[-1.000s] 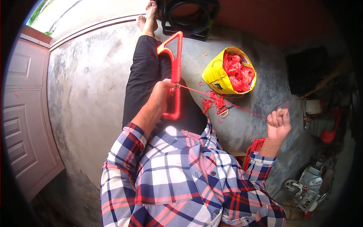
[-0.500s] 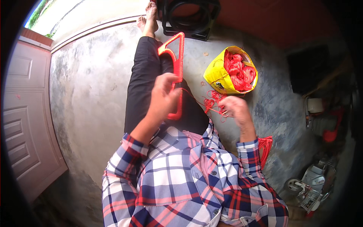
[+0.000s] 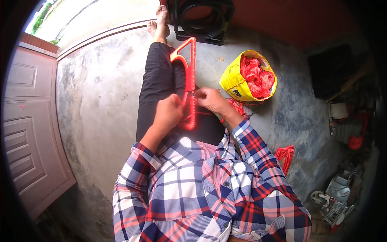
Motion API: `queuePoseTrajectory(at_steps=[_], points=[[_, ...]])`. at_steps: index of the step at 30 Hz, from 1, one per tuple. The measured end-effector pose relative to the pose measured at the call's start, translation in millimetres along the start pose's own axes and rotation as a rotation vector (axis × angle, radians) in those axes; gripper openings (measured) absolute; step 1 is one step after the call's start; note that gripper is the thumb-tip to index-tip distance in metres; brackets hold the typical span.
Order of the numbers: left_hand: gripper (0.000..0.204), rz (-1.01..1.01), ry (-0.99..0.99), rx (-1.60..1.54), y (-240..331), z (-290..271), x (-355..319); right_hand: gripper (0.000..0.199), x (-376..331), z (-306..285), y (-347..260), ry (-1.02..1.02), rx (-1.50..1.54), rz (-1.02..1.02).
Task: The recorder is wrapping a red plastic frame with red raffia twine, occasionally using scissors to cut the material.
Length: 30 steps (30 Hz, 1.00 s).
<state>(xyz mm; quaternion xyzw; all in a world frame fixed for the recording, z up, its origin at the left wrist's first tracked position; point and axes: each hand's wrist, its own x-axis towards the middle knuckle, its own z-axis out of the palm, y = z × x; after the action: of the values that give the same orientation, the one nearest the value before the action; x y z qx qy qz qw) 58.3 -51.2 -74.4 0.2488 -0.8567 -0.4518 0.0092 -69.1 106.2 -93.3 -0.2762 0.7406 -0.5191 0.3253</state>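
Note:
A red frame (image 3: 193, 76) lies lengthwise over my dark-trousered lap, one long bar bound with red cord and a curved piece joined to its side. My left hand (image 3: 169, 109) is closed just left of the bar; what its fingers hold, if anything, is hidden. From the other side, my right hand (image 3: 212, 100) pinches red cord against the bar, near its middle. Below the hands, loose strands cross my lap. A tangle of red cord (image 3: 237, 107) rests on the floor beside my thigh, partly behind my right wrist.
A yellow bag (image 3: 235, 83) filled with red cord bundles (image 3: 252, 74) stands right of my legs. More red pieces (image 3: 285, 158) lie by my right elbow. A black stand (image 3: 201, 20) is beyond my feet. Machine parts (image 3: 336, 193) sit far right; a door (image 3: 34, 121) is at left.
My right hand has come left from beside the cord tangle to the frame's bar. My left hand has dropped lower, off the bar to its left side.

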Motion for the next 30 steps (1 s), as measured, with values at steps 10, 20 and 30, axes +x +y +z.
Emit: queuePoseTrajectory(at_steps=[10, 20, 30], points=[[0.009, 0.022, 0.036, -0.026, 1.3, 9.9, -1.4, 0.014, -24.5, -31.2, -15.1, 0.143, 0.283, -0.017], [0.017, -0.473, -0.165, -1.198, 17.9, 22.6, 25.9, 0.032, -145.3, -93.2, -157.3, -0.187, 0.788, -0.549], [0.026, -0.065, 0.258, -0.217, 15.7, 41.3, 22.5, 0.029, -141.6, -101.9, -169.2, -0.101, 0.935, -0.561]])
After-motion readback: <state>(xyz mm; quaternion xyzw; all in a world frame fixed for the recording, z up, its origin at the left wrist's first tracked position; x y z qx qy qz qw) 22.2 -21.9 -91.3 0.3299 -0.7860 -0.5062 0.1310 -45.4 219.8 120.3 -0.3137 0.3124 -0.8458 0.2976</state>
